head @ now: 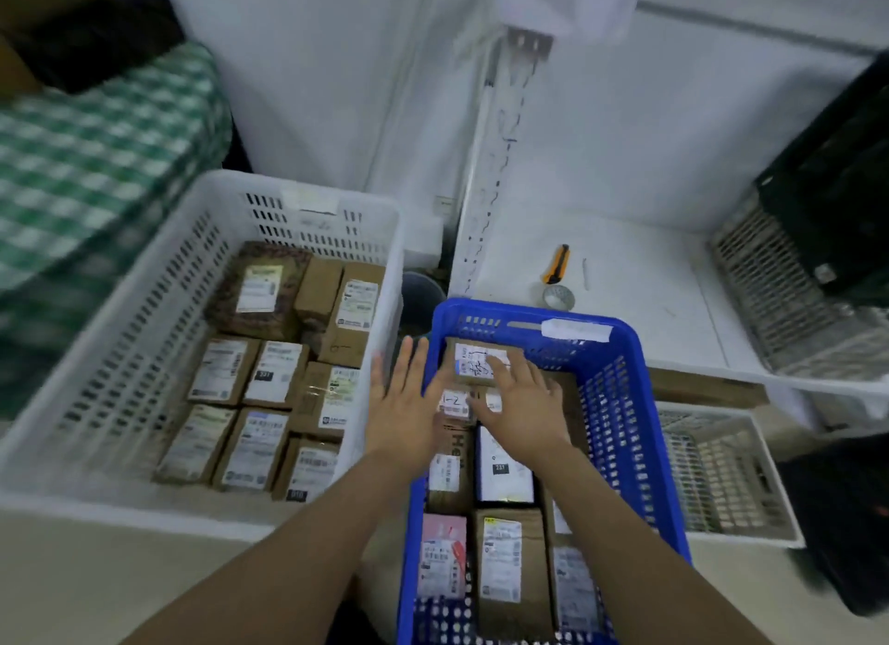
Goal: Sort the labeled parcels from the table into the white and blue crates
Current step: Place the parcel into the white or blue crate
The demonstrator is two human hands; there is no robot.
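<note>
A blue crate point(620, 404) stands at the centre right with several labeled cardboard parcels lying flat in it. At its far end lies a parcel point(474, 358) with a white handwritten label. My right hand point(522, 404) hovers over that end with fingers spread straight, and whether it touches the parcels below is unclear. My left hand point(404, 399) is spread open over the crate's left rim, holding nothing. To the left a large white crate point(158, 307) holds several brown parcels point(269, 380) with white labels, packed in rows.
A white table point(625, 279) behind the blue crate carries an orange utility knife point(558, 264) and a tape roll point(558, 298). A black bin point(837, 187) leans at the right. Another white crate point(721, 471) sits low right. Green checked cloth point(96, 163) covers the left.
</note>
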